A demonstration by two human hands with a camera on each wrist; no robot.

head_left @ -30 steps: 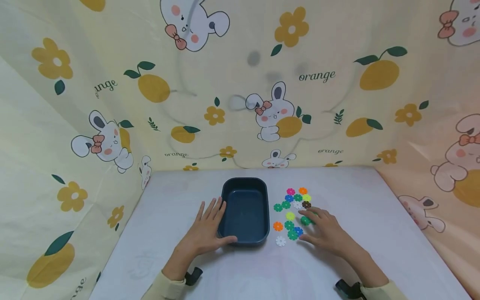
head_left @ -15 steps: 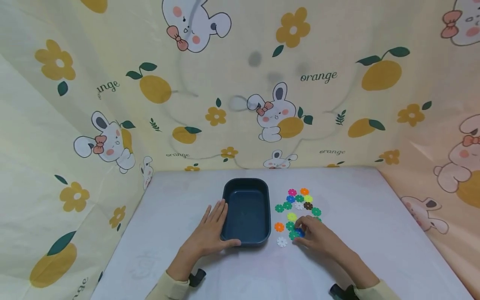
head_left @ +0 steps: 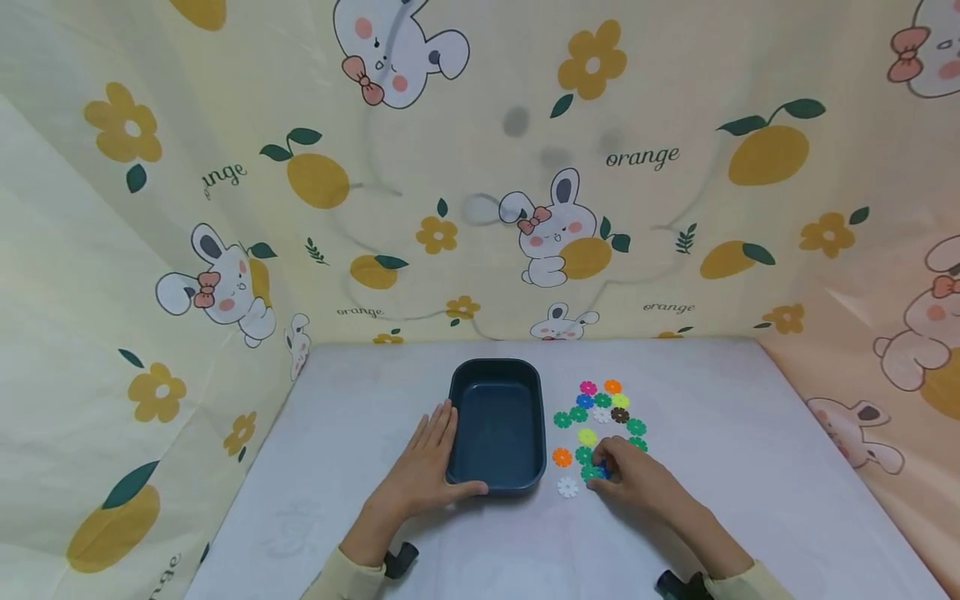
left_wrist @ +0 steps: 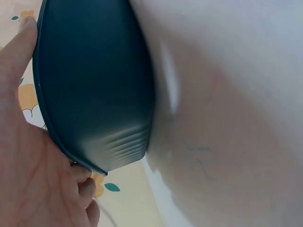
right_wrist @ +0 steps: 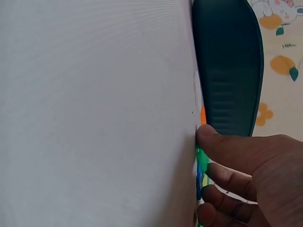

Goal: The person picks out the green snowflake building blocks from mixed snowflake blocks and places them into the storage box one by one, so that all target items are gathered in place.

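My left hand (head_left: 427, 467) lies along the left side of a dark blue rectangular tray (head_left: 542, 433), fingers straight and thumb at its near corner. In the left wrist view the thumb and palm touch the rim of the tray (left_wrist: 94, 85). To the tray's right, several colourful notched snowflake discs lie loose. My right hand (head_left: 637, 475) bends its fingers and thumb round a blue snowflake disc (head_left: 603, 470), partly hidden by the hand. A green snowflake disc (head_left: 589, 472) sits beside it. In the right wrist view, the blue disc (right_wrist: 199, 182) appears edge-on under the fingertips.
Near the right hand lie a white disc (head_left: 567, 487), an orange disc (head_left: 562, 457) and a yellow disc (head_left: 587, 437). A brown disc (head_left: 619, 414) and a pink disc (head_left: 588, 387) are farther back. Patterned cloth (head_left: 480, 275) walls the white table (head_left: 360, 392) at the back and sides.
My right hand has come down and leftward over the discs, its fingers drawing in around the blue one. The left hand stays at the tray. The head view has shifted slightly.
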